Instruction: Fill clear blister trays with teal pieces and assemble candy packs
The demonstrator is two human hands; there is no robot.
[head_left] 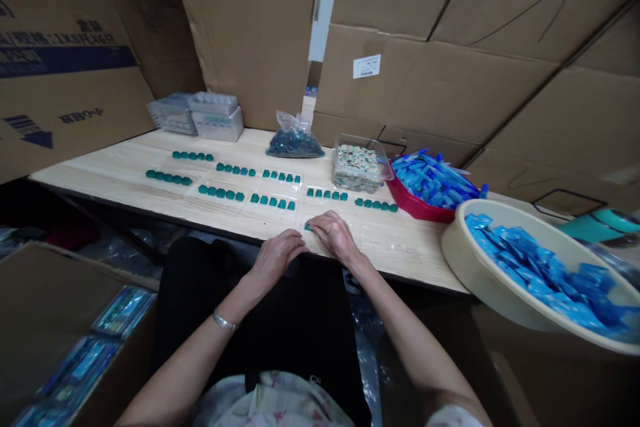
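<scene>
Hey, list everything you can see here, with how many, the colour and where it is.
Green pieces: eight short rows, plus one at the right fingertips
Table: one, pale wood, centre
Trays: stacks, clear, back left
Bag: one, clear, dark contents, back centre
Tub: one, clear, holding small pale pieces, right of bag
Red bowl: one, holding blue sticks, right
Basin: one, cream, holding blue packets, far right
Bottle: one, teal, right edge
Boxes: several, brown, behind and left
Open box: one, brown, lower left, colourful packs inside
Bracelet: one, silver, left wrist
Left hand, right hand: table's near edge
</scene>
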